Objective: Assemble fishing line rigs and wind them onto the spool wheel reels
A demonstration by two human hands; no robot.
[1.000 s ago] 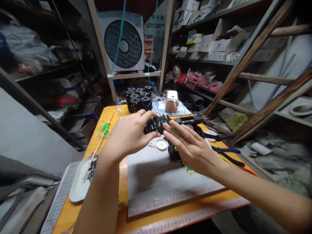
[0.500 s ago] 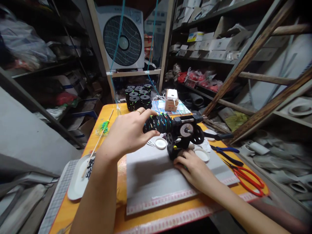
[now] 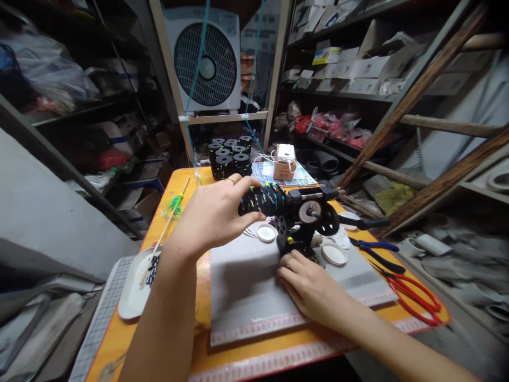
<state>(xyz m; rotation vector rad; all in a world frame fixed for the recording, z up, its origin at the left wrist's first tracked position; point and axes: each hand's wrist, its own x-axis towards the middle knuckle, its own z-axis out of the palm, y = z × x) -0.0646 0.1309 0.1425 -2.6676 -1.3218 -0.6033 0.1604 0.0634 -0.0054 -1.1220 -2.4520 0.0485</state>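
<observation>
- While the left hand (image 3: 217, 212) curls around its near end, the beaded roll (image 3: 270, 200) lies sideways above the pale board (image 3: 246, 313), its other end meeting the black winding machine (image 3: 314, 193).
- Black, ridged bands wrap the roll side by side, and small beads dot them in green, blue, yellow and red, with a few bright glints; the end inside the grip is hidden by the fingers.
- Thumb below and fingers above, the left hand grips the roll firmly, a ring showing on one finger.
- At the foot of the machine, the right hand (image 3: 306, 278) rests low with bent fingers; whether it pinches anything cannot be told, as the fingertips are covered.
- On the machine itself sit a round pale dial (image 3: 310, 211), a black gear (image 3: 329, 220) and a crank handle (image 3: 363, 222) pointing right.
- Two shallow white dishes (image 3: 334, 254) lie on the board, one on either side of the machine.
- Behind the roll, at the far edge of the orange table, stands a cluster of upright black rolls (image 3: 225, 167), also flecked with green.
- Blue-and-black pliers (image 3: 377, 245) and red-handled scissors (image 3: 401, 281) lie to the right.
</observation>
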